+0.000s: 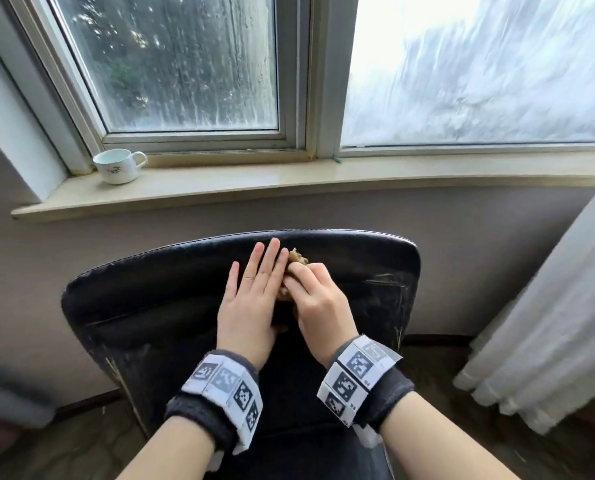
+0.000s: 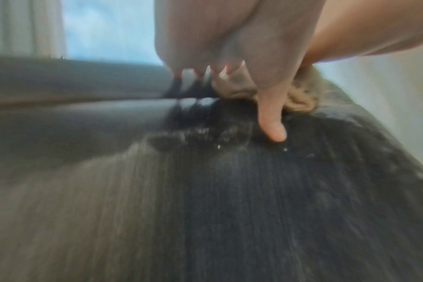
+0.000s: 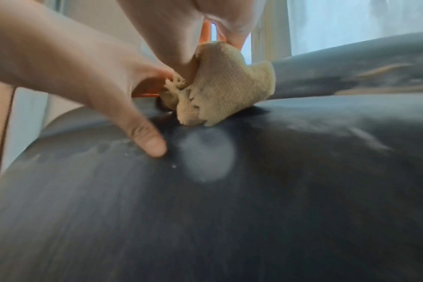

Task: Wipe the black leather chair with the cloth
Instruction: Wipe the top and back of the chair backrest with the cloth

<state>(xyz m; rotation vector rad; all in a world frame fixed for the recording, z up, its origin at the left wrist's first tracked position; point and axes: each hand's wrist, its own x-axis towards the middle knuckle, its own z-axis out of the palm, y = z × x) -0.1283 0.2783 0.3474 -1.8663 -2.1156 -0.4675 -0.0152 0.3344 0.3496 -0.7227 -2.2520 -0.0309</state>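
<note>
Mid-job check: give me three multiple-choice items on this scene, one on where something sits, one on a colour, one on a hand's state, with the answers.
1. Where is the cup?
A. on the chair seat
B. on the left end of the windowsill
C. on the floor by the curtain

2. What colour is the cloth?
A. beige
B. bright blue
C. black

3. What is the left hand doing?
A. gripping the cup
B. hanging off the chair
C. lying with straight fingers on the chair beside the cloth

Answers:
1. B, the head view shows it on the windowsill near the left window corner.
2. A, the right wrist view shows a beige waffle weave.
3. C, its fingers lie flat on the chair back, while the right hand grips the bunched cloth.
</note>
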